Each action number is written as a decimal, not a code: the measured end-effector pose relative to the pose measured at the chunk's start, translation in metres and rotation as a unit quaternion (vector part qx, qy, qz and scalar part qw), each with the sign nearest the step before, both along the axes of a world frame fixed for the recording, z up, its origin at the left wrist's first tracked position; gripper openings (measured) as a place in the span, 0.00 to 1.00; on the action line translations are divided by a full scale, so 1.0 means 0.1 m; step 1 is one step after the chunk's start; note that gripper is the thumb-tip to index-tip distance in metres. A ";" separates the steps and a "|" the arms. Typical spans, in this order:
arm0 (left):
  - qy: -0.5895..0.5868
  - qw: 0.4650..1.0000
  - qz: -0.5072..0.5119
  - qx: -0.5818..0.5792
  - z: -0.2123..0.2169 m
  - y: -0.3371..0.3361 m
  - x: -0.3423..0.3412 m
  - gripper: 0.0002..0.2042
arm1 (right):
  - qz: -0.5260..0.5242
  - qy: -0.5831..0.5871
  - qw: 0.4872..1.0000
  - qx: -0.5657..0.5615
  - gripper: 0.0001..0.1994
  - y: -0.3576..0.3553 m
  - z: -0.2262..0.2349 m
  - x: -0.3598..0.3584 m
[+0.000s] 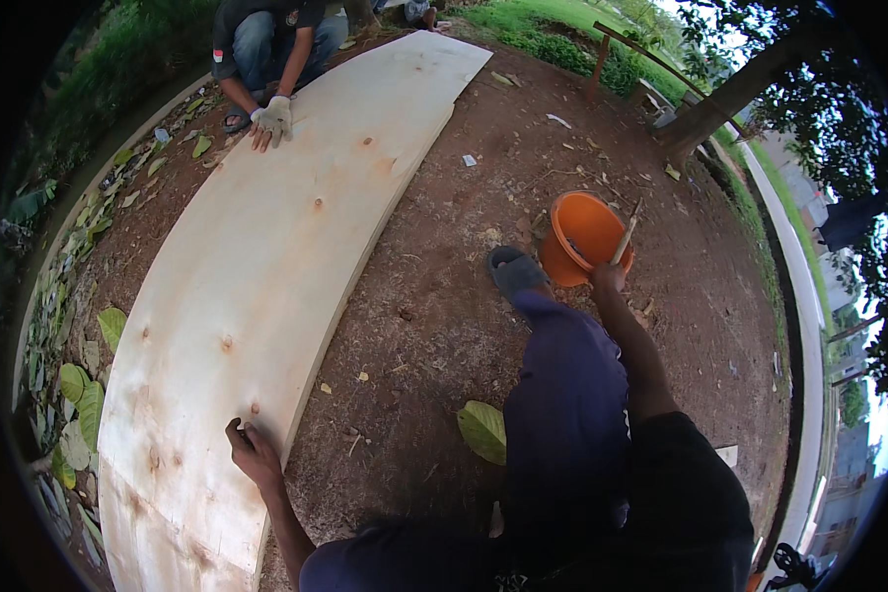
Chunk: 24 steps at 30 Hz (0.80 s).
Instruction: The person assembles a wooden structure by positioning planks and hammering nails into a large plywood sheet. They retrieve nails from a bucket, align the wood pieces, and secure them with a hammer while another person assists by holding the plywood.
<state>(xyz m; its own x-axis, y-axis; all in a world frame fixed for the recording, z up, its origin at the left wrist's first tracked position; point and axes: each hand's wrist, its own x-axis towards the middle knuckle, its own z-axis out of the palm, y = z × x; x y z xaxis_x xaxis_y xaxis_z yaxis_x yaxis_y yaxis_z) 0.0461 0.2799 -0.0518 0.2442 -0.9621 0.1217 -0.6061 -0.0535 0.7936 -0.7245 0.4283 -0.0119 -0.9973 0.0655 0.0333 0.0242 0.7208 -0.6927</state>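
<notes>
A long stack of pale plywood sheets [266, 266] with brown knots stretches from the lower left to the far side. Over its near end is my left hand [255, 456], fingers curled in toward the thumb; anything between them is too small to make out. On my right, my right hand [607, 278] is closed around a thin wooden handle [627, 232] that slants up past the rim of an orange bucket [566, 237]. Whatever is on the handle's other end is hidden. Some small dark contents show inside the bucket.
Across the board, a co-worker [266, 49] squats with a gloved hand [273, 120] on its left edge. My sandalled foot [516, 272] stands beside the bucket. A large leaf [482, 431] lies on the brown soil. A tree trunk [730, 94] rises at the far right.
</notes>
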 end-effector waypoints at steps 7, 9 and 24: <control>0.163 0.982 0.008 0.093 0.01 0.29 0.03 0.14 | 0.023 0.036 0.999 0.030 0.18 0.31 0.47 -1.52; 0.042 0.996 0.017 0.078 0.12 0.44 -0.02 0.16 | 0.119 0.031 0.989 0.077 0.18 0.28 0.32 -1.77; 0.068 0.936 0.103 0.330 0.74 2.03 0.34 0.19 | 0.611 -0.028 0.787 0.081 0.16 -3.08 1.02 -2.48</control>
<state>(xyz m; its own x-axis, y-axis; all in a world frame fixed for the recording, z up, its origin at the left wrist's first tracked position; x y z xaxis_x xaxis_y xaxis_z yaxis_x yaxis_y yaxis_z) 0.0801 0.4825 0.0219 0.4032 -0.7471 -0.5285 -0.4242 -0.6643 0.6155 -0.9725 0.1208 0.0899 -0.3129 -0.9442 -0.1030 -0.7285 0.3082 -0.6118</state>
